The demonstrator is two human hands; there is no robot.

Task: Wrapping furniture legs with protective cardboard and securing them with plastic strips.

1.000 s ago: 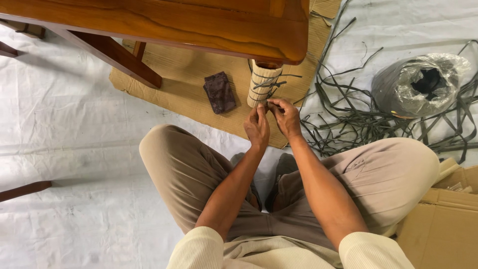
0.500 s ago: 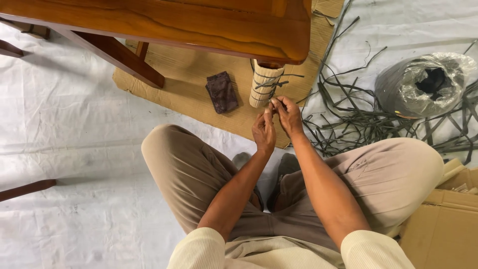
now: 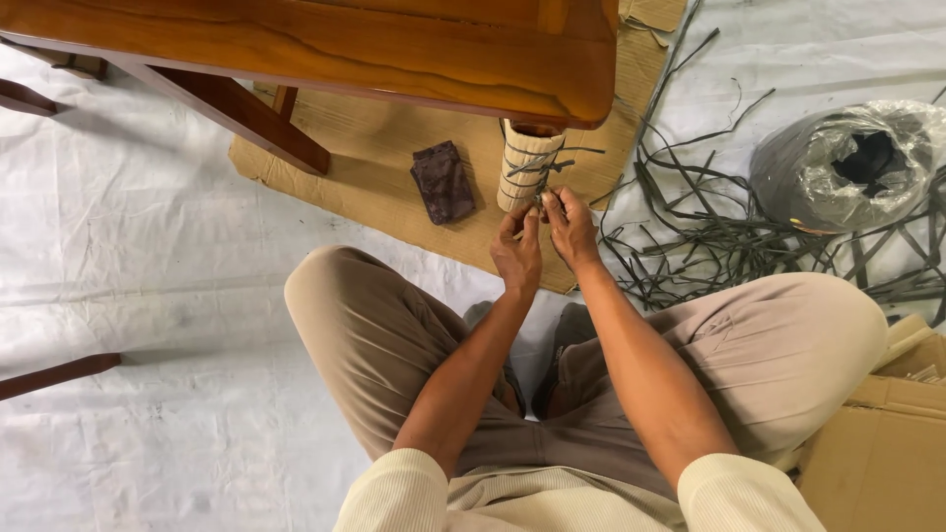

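I see both hands raised together just above the middle of the frame, at the foot of a table leg wrapped in pale corrugated cardboard (image 3: 527,167), which stands on a flat sheet of brown cardboard (image 3: 384,148) under the corner of a glossy reddish-brown wooden table (image 3: 394,49). Thin dark grey plastic strapping (image 3: 537,166) runs around the wrap in several bands, with a knot and loose ends sticking out toward the right. My left hand (image 3: 514,258) and right hand (image 3: 572,232) meet fingertip to fingertip at the wrap's lower right edge, fingers pinched closed on what looks like an end of that strapping; the piece between them is too small for me to see clearly. Left of the leg lies a small dark brown rectangular block (image 3: 442,181). At the right of the frame, loose grey strips (image 3: 719,241) sprawl over white sheeting (image 3: 148,256) beside a grey roll in clear plastic (image 3: 847,167).
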